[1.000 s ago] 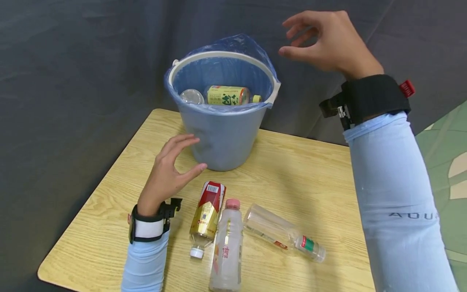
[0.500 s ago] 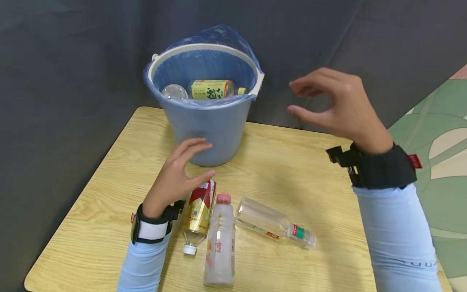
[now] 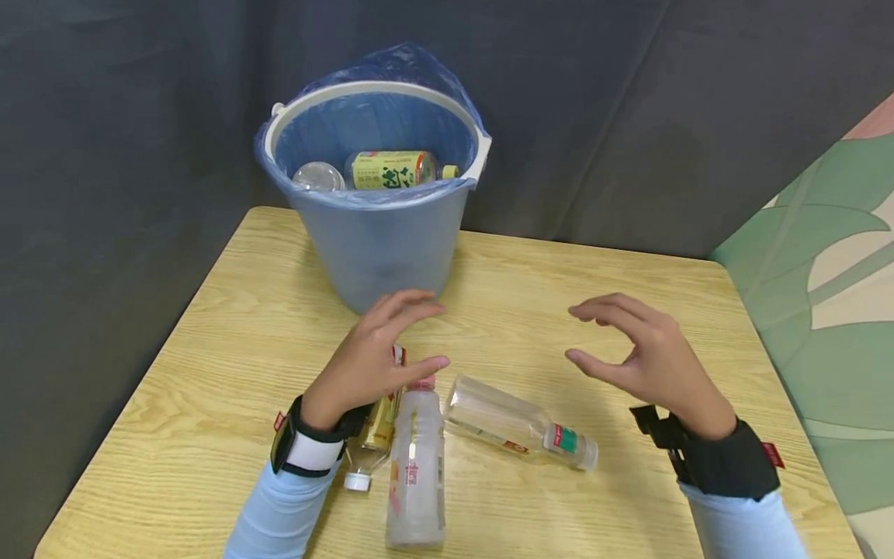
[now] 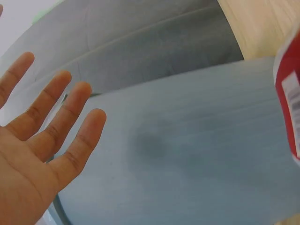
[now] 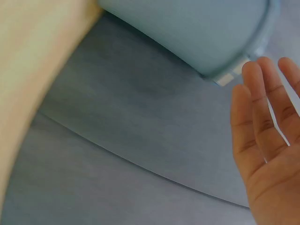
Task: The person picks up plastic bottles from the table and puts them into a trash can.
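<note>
My left hand [image 3: 370,353] hovers over the tops of two bottles, its fingers apart and holding nothing. Partly hidden beneath it lies a bottle with a red and gold label and white cap [image 3: 380,423]. Beside that lies a frosted bottle with a pink cap [image 3: 417,473]. A clear bottle with a green and red neck band [image 3: 499,415] lies slantwise to the right. My right hand [image 3: 646,353] is in the air above and right of the clear bottle, fingers loosely bent, with nothing in its grasp. In the right wrist view its fingers [image 5: 255,93] are extended.
A blue bucket [image 3: 373,248] with a bag liner stands at the back of the wooden table [image 3: 209,373]. Inside it are a yellow-labelled bottle [image 3: 387,171] and a clear round-ended container [image 3: 319,176]. A dark curtain [image 3: 594,116] hangs behind.
My right hand has come down from beside the bucket's rim to low over the table. My left hand has shifted right, over the bottle tops. The bottles have stayed in place.
</note>
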The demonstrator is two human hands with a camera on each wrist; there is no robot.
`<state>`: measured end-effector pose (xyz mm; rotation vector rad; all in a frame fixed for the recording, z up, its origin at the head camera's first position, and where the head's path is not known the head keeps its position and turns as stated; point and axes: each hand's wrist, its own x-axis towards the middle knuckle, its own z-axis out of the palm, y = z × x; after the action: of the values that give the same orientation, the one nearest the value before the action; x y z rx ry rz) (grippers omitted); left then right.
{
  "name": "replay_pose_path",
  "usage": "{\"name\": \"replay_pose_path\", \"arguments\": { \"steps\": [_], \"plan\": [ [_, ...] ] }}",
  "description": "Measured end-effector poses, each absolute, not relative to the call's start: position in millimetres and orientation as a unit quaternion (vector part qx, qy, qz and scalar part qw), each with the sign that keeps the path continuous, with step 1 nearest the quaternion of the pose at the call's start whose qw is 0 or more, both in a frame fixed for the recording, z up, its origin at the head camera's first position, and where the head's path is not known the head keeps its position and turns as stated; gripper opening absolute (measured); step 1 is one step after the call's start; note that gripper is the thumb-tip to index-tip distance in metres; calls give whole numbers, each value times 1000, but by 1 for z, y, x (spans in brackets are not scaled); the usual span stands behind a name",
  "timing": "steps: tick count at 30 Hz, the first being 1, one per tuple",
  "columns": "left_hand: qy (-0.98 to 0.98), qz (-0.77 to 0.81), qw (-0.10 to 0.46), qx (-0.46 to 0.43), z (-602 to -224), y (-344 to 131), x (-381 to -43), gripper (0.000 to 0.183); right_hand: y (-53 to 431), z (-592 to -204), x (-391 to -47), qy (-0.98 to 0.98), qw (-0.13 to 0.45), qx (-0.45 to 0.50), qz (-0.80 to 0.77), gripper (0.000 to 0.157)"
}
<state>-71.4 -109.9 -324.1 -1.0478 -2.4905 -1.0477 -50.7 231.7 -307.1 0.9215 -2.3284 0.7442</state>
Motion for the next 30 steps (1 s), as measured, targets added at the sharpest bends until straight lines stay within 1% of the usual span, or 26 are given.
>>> {"name": "replay_pose_path", "arguments": {
  "steps": [6, 11, 15, 19, 24, 27, 30],
  "plan": [
    [-852, -341, 119, -378, -327, -103, -71, 57, 231, -358, -26, -878, 212, 340, 261, 42],
    [-859, -329, 113, -375, -328, -101, -70, 56, 234, -393, -12, -899, 159, 334, 233, 45],
    [-862, -328, 114, -370, -329, -102, -72, 57, 239, -414, -4, -916, 104, 320, 219, 46],
    [-861, -331, 115, -368, -329, -103, -72, 57, 239, -426, 0, -917, 48, 317, 237, 46],
    [-863, -330, 113, -365, -329, -104, -72, 56, 239, -431, 2, -916, -14, 295, 271, 42],
    [-863, -330, 114, -365, -329, -104, -73, 57, 240, -431, 2, -916, -23, 292, 275, 40],
    [-862, -333, 115, -363, -330, -105, -74, 57, 242, -432, 1, -914, -9, 297, 278, 40]
  ]
}}
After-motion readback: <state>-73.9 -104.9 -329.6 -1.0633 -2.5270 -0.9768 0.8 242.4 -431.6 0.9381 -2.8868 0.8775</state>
